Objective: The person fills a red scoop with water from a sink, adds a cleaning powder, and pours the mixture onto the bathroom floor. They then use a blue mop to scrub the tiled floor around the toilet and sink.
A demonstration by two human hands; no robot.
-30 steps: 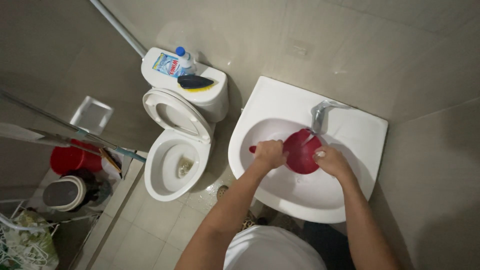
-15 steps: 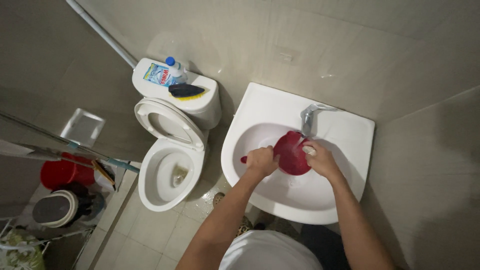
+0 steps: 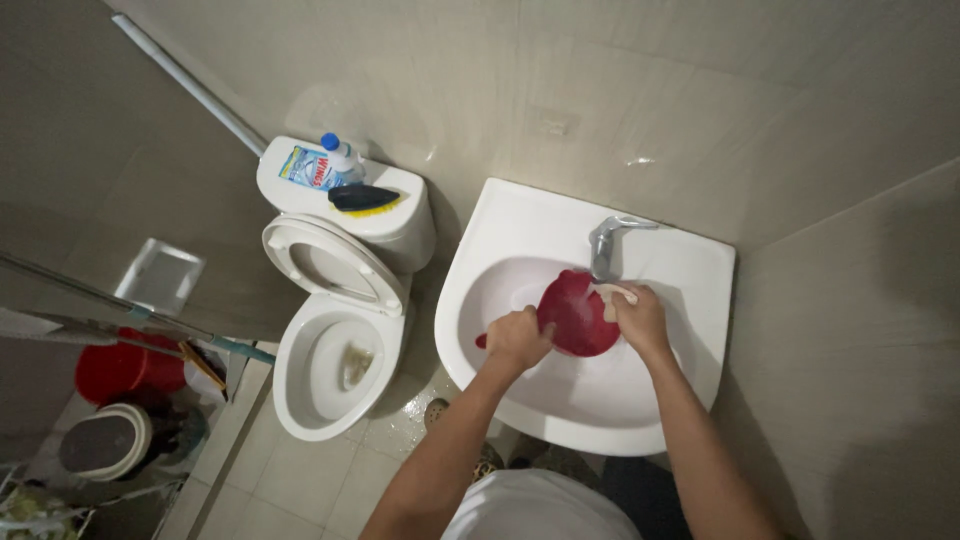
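Gripping one red dipper (image 3: 575, 312) over one sink (image 3: 520, 225): left hand (image 3: 517, 338) clenched, right hand (image 3: 638, 318) pressing cloth.

One white sink (image 3: 560, 400) with one metal tap (image 3: 606, 243) at 1 o'clock, one red dipper (image 3: 575, 313) in the basin, two hands: left hand (image 3: 517, 339), right hand (image 3: 637, 316). One toilet (image 3: 330, 370) at 9 o'clock, one bottle (image 3: 320, 165) and one brush (image 3: 365, 199) on its tank. One red bucket (image 3: 118, 367) and one lidded bin (image 3: 105, 441) at 8 o'clock.
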